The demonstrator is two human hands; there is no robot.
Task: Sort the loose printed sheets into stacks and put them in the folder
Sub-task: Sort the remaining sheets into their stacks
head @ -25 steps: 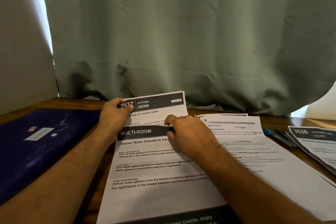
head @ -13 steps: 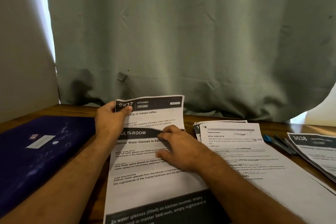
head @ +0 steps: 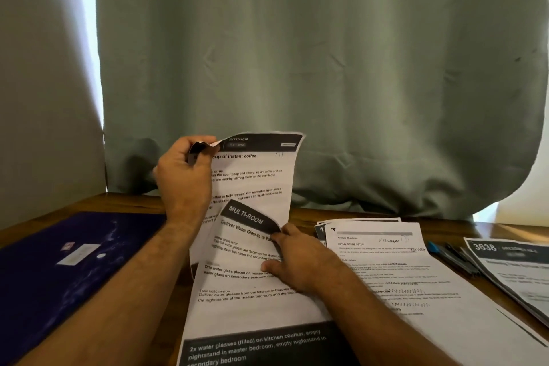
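My left hand (head: 184, 178) pinches the top left corner of the "KITCHEN" sheet (head: 261, 169) and holds it lifted and curled above the table. My right hand (head: 300, 261) rests on the "MULTI-ROOM" sheet (head: 240, 300) lying in front of me, its fingers at that sheet's curled top edge. A dark blue folder (head: 59, 270) lies shut on the table to the left. More printed sheets (head: 416, 282) lie in a pile to the right, and a "3638" stack (head: 517, 273) sits at the far right.
The wooden table (head: 130, 202) runs back to a green curtain (head: 297, 68) hanging close behind the papers. Pens (head: 454, 258) lie between the middle pile and the "3638" stack.
My left hand has raised the "KITCHEN" sheet off the pile and curled its corner. My right hand slid down and right on the "MULTI-ROOM" sheet, whose top edge has bent up.
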